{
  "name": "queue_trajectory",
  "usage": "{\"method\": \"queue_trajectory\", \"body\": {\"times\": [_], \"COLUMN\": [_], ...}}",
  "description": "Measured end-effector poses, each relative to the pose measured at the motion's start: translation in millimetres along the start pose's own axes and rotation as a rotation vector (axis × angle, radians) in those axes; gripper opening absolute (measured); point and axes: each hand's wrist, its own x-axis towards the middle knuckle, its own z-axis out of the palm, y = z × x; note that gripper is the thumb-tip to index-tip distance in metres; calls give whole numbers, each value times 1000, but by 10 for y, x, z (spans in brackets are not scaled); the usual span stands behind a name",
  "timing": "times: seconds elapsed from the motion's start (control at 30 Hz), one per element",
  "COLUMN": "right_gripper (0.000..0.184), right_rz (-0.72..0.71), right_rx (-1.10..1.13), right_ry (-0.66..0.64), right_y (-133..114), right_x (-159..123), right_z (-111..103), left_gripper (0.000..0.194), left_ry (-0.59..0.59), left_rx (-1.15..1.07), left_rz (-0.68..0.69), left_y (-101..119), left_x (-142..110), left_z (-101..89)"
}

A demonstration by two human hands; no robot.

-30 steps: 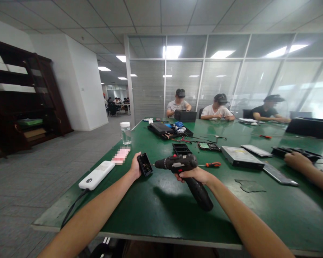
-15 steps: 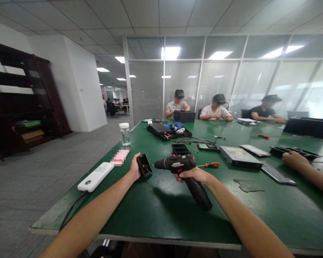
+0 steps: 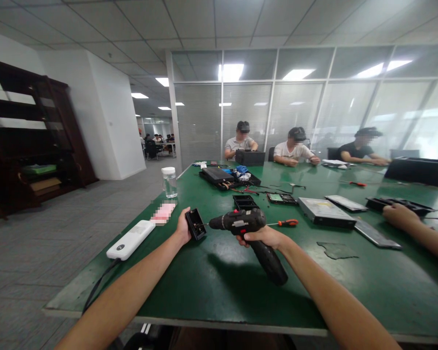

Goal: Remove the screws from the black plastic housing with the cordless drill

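In the head view, the person's left hand (image 3: 183,226) is gripping a small black rectangular open-fronted box (image 3: 195,223) by its side, holding it tilted above the green surface (image 3: 190,301). The right hand (image 3: 266,236) is wrapping around the handle of a black cordless drill with red buttons (image 3: 241,221), whose thin metal bit is pointing into the box. A pale label is showing on the drill's side, its print too small to read. Beyond the drill, an orange-and-black-handled screwdriver (image 3: 288,222) is lying near a silver, black-edged flat metal drive (image 3: 323,211), whose top label is too blurred to read. On the left, a white elongated plastic device (image 3: 131,239) is bearing a dark round mark, also unreadable, and a pink-and-white flat item (image 3: 164,212) is lying beside it, its face pixelated. A clear white-lidded jar (image 3: 171,184) is standing behind.
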Motion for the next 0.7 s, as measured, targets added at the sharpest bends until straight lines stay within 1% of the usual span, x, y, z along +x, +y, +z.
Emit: {"method": "queue_trajectory", "body": {"times": [0.13,0.37,0.53,0.7], "right_gripper": [27,25,27,27], "right_rz": [0,1,3,-7], "right_rx": [11,43,49,47], "right_ry": [16,24,33,29], "right_y": [2,25,40,37], "right_x": [3,4,1,3], "right_z": [5,-11,-16,-13], "left_gripper": [32,32,32,33], "left_ry": [13,34,-19,-10], "left_rx": [-21,-31,-12,-9], "left_rz": [-5,1,7,0], "left_y": [1,2,4,8], "left_x": [-4,-3,3,0], "left_z": [11,11,3,9]}}
